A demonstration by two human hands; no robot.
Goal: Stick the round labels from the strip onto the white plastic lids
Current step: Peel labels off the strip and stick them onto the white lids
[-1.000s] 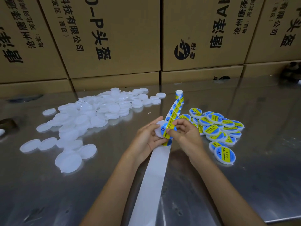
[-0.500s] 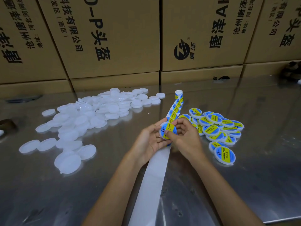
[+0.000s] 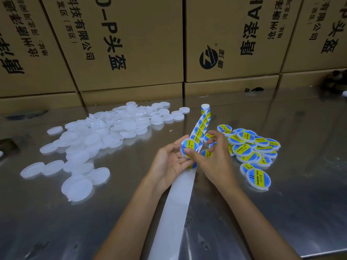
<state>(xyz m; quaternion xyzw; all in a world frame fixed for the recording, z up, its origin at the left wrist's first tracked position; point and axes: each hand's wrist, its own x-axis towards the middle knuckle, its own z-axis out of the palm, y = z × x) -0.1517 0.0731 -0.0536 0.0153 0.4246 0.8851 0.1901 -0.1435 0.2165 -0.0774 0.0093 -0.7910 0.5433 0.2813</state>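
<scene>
Polished, mirror-like metal tabletop (image 3: 281, 212), translucent matt white plastic lids (image 3: 105, 132), glossy blue-and-yellow printed labels on finished lids (image 3: 249, 147), smooth white paper backing strip (image 3: 174, 212), matt brown corrugated cardboard boxes (image 3: 131, 44)

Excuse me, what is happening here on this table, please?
A person is sticking round labels onto white lids. The left hand holds a labelled lid, and the right hand presses its thumb on it. The label strip runs between the hands. Blank lids lie left, finished lids right.
</scene>
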